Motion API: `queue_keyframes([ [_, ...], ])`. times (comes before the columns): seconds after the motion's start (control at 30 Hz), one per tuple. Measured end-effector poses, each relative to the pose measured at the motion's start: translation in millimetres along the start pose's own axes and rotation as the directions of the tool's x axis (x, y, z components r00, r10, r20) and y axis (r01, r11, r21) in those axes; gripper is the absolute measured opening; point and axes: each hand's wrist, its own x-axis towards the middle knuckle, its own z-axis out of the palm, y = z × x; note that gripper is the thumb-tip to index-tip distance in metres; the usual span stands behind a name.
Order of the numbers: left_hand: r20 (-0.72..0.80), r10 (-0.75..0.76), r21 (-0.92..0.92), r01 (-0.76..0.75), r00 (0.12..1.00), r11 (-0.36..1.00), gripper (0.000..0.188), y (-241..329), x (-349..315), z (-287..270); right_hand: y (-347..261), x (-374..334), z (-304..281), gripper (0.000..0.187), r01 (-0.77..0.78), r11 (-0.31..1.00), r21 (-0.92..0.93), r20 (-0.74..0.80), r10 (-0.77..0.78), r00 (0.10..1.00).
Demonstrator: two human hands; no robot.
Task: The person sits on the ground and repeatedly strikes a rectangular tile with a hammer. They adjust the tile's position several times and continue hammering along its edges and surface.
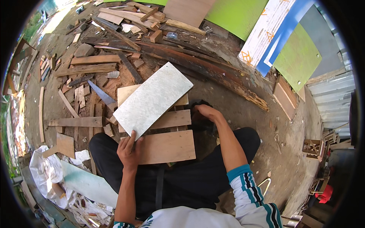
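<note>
A rectangular whitish board [154,99] with a worn surface lies at a slant over a low stand of wooden planks [166,146]. At its near corner is my left hand [130,151], with the index finger on the board and the thumb beside the edge; the other fingers are bent. My right hand [207,112] reaches down into a black bag or container [200,123] just right of the planks. Its fingertips are hidden there, so what they touch cannot be seen. A paler wooden piece [127,93] sticks out from under the whitish board.
A handsaw [102,92] lies among wood scraps on the left. Long dark beams [197,72] cross the ground ahead. Green panels [298,57] and a blue-and-white board [281,38] stand at the far right. A white sack [45,167] sits near my left knee.
</note>
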Motion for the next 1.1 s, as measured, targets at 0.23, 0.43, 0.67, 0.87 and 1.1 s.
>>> queue_keyframes([
  [0.23,0.019,-0.023,0.002,0.023,1.000,1.000,0.044,-3,-4,2,45,36,2,0.043,0.143,0.925,0.352,-0.344,-0.015,0.939],
  [0.43,0.038,-0.050,0.001,0.050,0.998,0.999,0.043,-3,-4,0,105,78,23,0.033,-0.062,0.889,-0.453,-0.369,-0.123,0.921],
  [0.67,0.022,-0.042,-0.033,0.042,0.999,0.999,0.044,2,-2,7,127,109,49,0.025,0.115,0.437,-0.892,-0.005,-0.264,0.965],
  [0.87,0.019,-0.036,0.028,0.035,0.999,0.999,0.045,-2,-4,-2,93,77,63,0.024,-0.098,0.793,-0.602,-0.389,-0.184,0.903],
  [1.1,0.018,-0.034,-0.003,0.034,0.999,0.999,0.044,3,-2,4,67,65,1,0.023,-0.125,0.820,-0.559,-0.680,-0.366,0.635],
])
